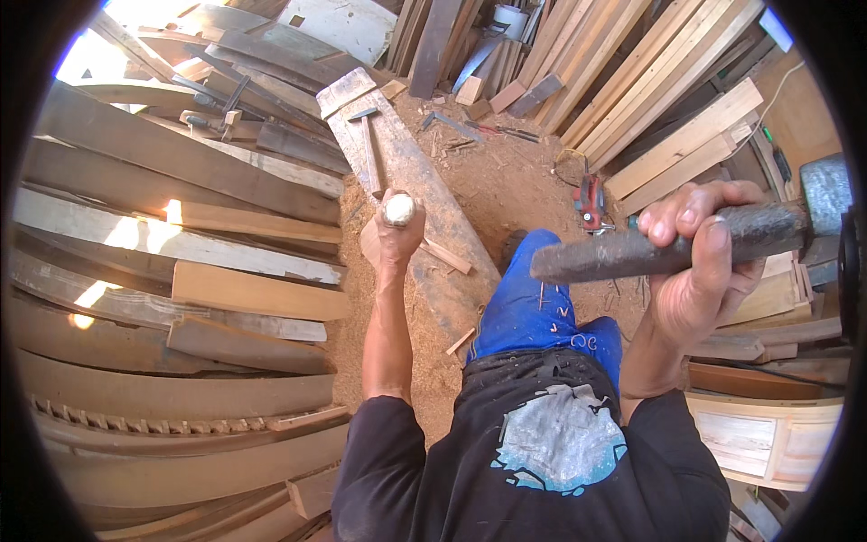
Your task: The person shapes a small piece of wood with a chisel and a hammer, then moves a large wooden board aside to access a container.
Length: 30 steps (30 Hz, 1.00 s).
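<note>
My left hand (400,242) is closed in a fist around an upright tool; only its pale round handle end (398,210) shows, and its lower part is hidden. Beneath that fist, a small wooden piece (447,256) lies on a long, worn plank bench (424,181). Another hammer (371,154) rests on the bench just beyond the fist. Raised close to the camera on the right, my right hand (704,248) grips a hammer (623,253) by its dark, rough handle. Its heavy metal head (826,194) is at the far right.
Curved boards (181,298) are stacked all along the left, with a clamp (226,117) among them. Long timbers (650,81) lean at the back right. A red power tool (590,203), pliers (517,134) and a square (454,125) lie on the shavings-covered ground.
</note>
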Each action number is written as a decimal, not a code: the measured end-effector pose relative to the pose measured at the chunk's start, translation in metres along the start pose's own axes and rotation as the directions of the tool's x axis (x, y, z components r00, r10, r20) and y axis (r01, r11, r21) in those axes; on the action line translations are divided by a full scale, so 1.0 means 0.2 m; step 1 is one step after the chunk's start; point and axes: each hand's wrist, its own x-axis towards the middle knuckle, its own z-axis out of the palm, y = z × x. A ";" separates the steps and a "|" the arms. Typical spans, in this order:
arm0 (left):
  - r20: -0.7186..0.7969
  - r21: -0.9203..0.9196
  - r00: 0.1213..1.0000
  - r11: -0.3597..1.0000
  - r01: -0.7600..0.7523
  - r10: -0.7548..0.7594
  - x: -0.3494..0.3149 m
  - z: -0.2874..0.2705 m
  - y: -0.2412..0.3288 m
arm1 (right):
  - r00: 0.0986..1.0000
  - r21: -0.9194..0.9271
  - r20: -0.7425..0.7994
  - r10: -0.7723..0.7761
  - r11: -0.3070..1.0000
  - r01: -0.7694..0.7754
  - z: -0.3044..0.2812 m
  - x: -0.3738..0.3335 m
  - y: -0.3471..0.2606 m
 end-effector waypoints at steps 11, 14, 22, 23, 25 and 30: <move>-0.044 0.078 0.991 0.990 -0.120 0.123 -0.06 -0.04 0.10 | 0.961 0.111 0.168 -0.219 0.973 0.203 0.21 0.23 0.17; -0.052 0.084 0.995 0.993 -0.082 0.087 -0.09 -0.05 0.08 | 0.825 -0.286 0.525 -0.208 0.870 0.401 0.25 0.06 0.47; 0.105 0.037 0.990 0.995 -0.093 0.089 -0.06 -0.08 0.00 | 0.346 -0.730 0.654 0.673 0.681 0.055 0.22 -0.29 0.87; 0.094 0.033 0.995 0.998 -0.046 0.043 -0.09 -0.08 -0.01 | 0.342 -0.733 0.650 0.679 0.679 0.043 0.19 -0.34 0.88; 0.057 0.020 0.998 1.000 0.018 -0.019 -0.09 -0.08 -0.02 | 0.396 -0.759 0.485 0.780 0.600 -0.252 0.15 -0.42 0.94; -0.084 -0.003 0.996 0.999 0.040 -0.040 -0.15 -0.20 -0.05 | 0.237 -0.651 0.427 0.873 0.479 -0.589 0.03 -0.66 1.16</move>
